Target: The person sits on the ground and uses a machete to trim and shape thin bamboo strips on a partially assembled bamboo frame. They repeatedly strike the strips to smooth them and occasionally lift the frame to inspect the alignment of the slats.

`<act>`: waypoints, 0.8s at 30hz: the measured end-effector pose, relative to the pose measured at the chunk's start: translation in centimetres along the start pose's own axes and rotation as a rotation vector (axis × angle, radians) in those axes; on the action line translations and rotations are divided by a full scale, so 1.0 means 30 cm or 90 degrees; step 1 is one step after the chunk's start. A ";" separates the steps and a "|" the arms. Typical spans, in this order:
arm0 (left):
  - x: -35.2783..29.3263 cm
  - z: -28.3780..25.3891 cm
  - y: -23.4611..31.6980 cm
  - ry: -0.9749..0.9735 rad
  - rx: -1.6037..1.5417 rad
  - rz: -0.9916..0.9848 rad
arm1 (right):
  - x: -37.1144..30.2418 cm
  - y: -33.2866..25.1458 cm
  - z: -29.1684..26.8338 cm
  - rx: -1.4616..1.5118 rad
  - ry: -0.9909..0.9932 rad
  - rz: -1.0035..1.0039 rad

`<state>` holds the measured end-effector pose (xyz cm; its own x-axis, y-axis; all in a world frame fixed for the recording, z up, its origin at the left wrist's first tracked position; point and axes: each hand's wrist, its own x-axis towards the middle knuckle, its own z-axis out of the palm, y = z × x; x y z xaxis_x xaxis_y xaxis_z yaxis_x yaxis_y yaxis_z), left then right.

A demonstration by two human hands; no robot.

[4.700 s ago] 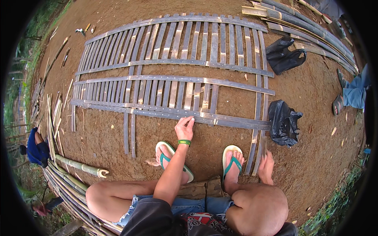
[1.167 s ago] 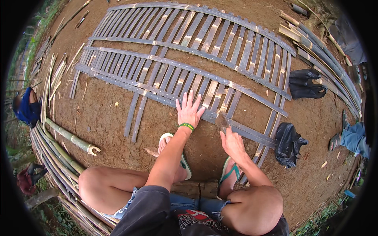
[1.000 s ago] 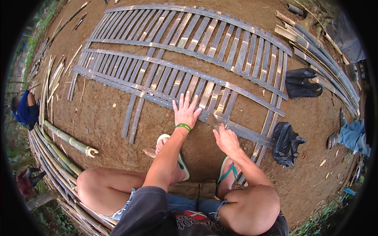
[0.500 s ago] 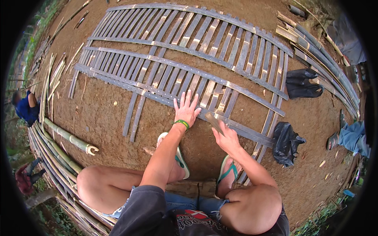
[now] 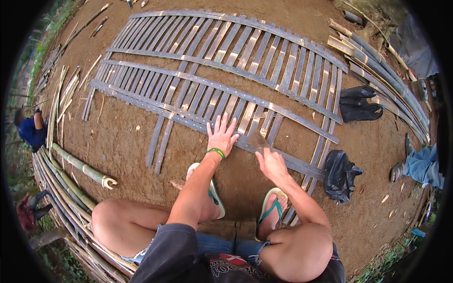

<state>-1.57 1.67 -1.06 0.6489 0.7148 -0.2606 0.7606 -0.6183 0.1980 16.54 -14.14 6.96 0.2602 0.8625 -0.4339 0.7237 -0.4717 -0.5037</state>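
My left hand [image 5: 222, 139] lies with its fingers spread on the near rail [image 5: 193, 124] of a dark bamboo slat panel. A green and yellow band circles that wrist. To its right, my right hand [image 5: 271, 164] is closed around a short brown wooden tool [image 5: 258, 140], smeared by motion, so its exact kind cannot be made out. The tool is over the near rail; whether it touches is unclear. Small pale dots run along the panel's rails. Beyond it lies a second, wider slat panel [image 5: 236, 69] of the same dark strips.
Black plastic bags [image 5: 340, 175] lie at the panels' right end. Bamboo poles [image 5: 396, 75] are stacked at far right, and more [image 5: 85, 172] along the left. A person [image 5: 32, 129] is at the left edge; another's leg [image 5: 424, 165] shows at right. Bare soil surrounds my sandalled feet.
The wooden tool in my right hand has swung and is now blurred, with the hand slightly lower. My left hand stays on the rail. The whole view has shifted a little.
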 end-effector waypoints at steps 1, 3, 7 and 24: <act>-0.003 -0.001 0.002 0.012 -0.008 0.007 | -0.011 0.001 -0.005 0.008 0.045 -0.043; -0.006 0.001 -0.031 0.028 0.008 0.002 | -0.036 -0.071 -0.037 0.123 0.140 -0.129; 0.000 -0.010 0.000 0.015 -0.011 0.012 | -0.017 -0.038 0.030 0.006 0.050 -0.113; -0.004 0.001 -0.013 0.029 -0.030 0.023 | -0.342 0.176 -0.024 0.110 0.230 0.118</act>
<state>-1.96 1.82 -1.14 0.6750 0.7072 -0.2102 0.7365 -0.6285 0.2502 18.15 -25.35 9.30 0.6042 0.7546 -0.2558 0.5338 -0.6217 -0.5732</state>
